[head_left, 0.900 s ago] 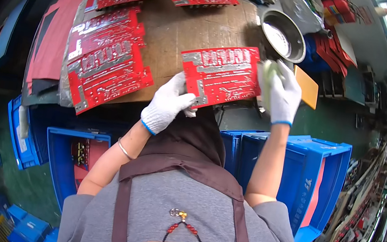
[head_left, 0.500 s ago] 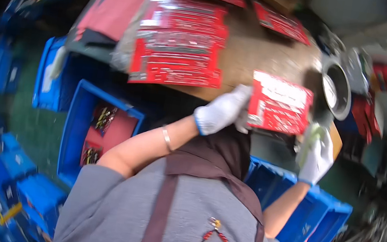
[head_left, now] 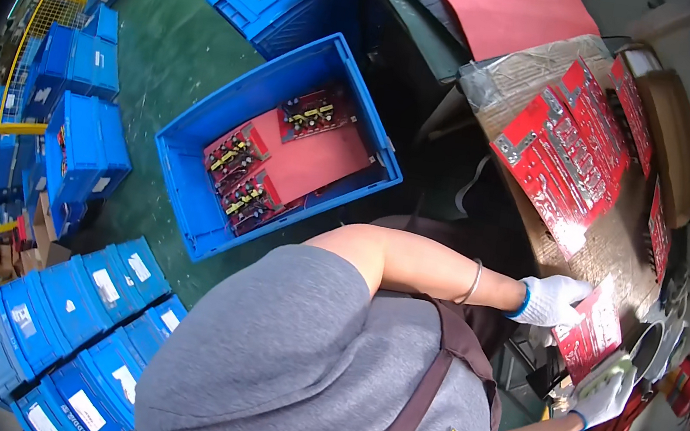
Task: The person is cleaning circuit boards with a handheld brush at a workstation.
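Observation:
My left hand (head_left: 552, 300), in a white knitted glove with a blue cuff, grips the upper left edge of a red circuit board (head_left: 585, 339). The board is tilted, its face dotted with shiny solder. Beyond its lower right edge, my gloved right hand (head_left: 605, 400) is closed around a pale green, pad-like thing (head_left: 602, 373), whose exact kind I cannot make out. Just past that hand stands a round grey rim (head_left: 649, 348). Several more red circuit boards (head_left: 566, 158) lie in rows on the brown work surface (head_left: 515, 74), ahead of my left hand.
A blue crate (head_left: 222, 114) on the left holds populated boards (head_left: 320, 117) on a pink sheet (head_left: 308, 162). Another blue crate (head_left: 260, 5) stands behind it. Pink sheets (head_left: 506, 13) lie at the bench's far end. Stacked blue bins (head_left: 67, 313) line the green floor (head_left: 160, 22).
The view has swung left, bringing the crate and stacked bins more fully in. Both hands now appear farther right. The board stays in my left hand and looks more tilted.

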`<move>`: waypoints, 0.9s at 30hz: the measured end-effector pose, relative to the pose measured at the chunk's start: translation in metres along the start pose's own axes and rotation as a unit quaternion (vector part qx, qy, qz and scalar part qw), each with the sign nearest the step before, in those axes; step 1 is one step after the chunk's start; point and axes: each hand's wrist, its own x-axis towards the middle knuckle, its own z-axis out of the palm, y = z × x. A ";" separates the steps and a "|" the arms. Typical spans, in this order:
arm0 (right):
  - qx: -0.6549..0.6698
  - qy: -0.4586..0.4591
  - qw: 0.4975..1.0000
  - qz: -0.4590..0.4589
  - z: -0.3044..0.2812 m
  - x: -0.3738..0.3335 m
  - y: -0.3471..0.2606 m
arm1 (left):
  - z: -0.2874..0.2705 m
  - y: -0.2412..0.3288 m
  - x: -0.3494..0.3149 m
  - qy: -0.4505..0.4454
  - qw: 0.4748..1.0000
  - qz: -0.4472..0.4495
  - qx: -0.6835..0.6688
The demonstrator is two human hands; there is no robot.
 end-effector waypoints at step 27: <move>0.275 -0.038 0.955 -0.099 0.066 -0.103 -0.167 | -0.292 0.149 -0.337 0.075 0.585 -0.222 0.777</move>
